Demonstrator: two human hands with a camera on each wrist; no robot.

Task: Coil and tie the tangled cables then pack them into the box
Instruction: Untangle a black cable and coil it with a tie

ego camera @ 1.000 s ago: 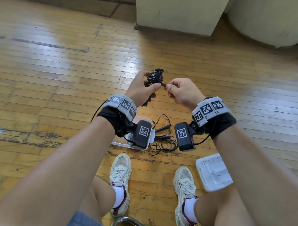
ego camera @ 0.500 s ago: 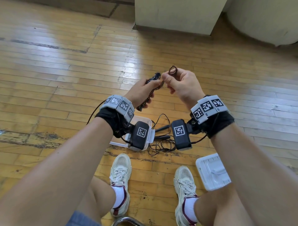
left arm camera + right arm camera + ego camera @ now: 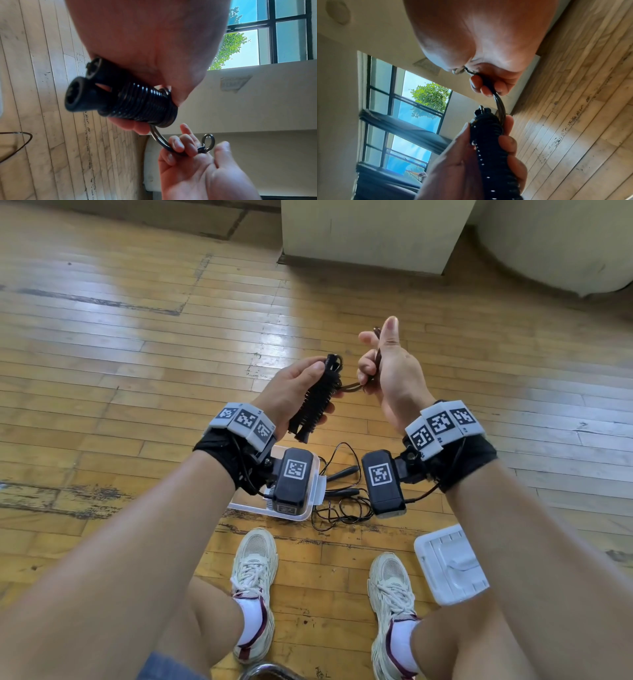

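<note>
My left hand grips a tightly coiled black cable bundle, which slants up and away from me. In the left wrist view the bundle shows two round plug ends at its near side. A dark tie strand runs from the bundle's upper part to my right hand, whose curled fingers pinch it. The strand ends in a small loop above those fingers. The right thumb points up. In the right wrist view the strand curves down into the bundle.
A clear plastic box stands on the wooden floor, partly hidden by my left wrist camera. Beside it lies a tangled thin black cable. A white lid lies right of my shoes. A pale cabinet stands beyond.
My right hand has turned thumb-up and drawn the strand out to the right of the bundle. My left hand has lowered and tilted the bundle.
</note>
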